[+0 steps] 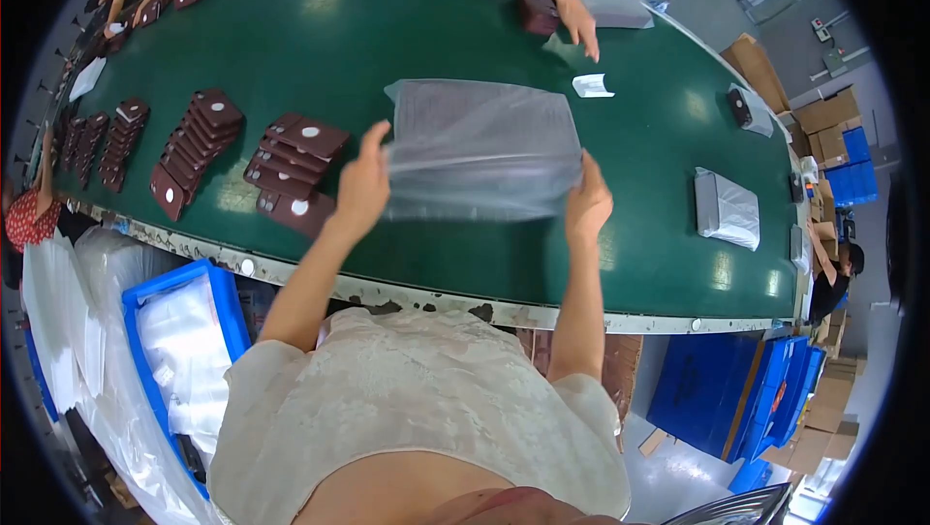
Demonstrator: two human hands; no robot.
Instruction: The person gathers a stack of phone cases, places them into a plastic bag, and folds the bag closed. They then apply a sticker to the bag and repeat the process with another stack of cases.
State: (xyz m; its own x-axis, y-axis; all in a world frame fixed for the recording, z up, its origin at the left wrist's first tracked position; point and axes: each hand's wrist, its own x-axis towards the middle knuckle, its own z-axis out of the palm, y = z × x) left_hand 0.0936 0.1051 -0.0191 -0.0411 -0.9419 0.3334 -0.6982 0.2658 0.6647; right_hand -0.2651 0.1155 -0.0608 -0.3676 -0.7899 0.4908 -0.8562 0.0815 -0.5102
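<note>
Between my two hands is a translucent plastic bag [484, 152], held over the green table. A dark rectangular shape shows faintly through it; what it is I cannot make out. My left hand [364, 184] grips the left edge, with a finger pointing up beside it. At the right edge, my right hand [588, 203] is closed on the plastic. Just left of my left hand lies a fanned stack of maroon panels with round white spots [295, 157]. The bag's lower edge is blurred.
More maroon stacks [199, 142] line the green table [465, 268]. Across it, a co-worker's hand [578, 26] reaches near a white paper piece [593, 86]. Bagged packs [727, 207] lie to the right. A blue bin [228, 307] of plastic bags stands at lower left.
</note>
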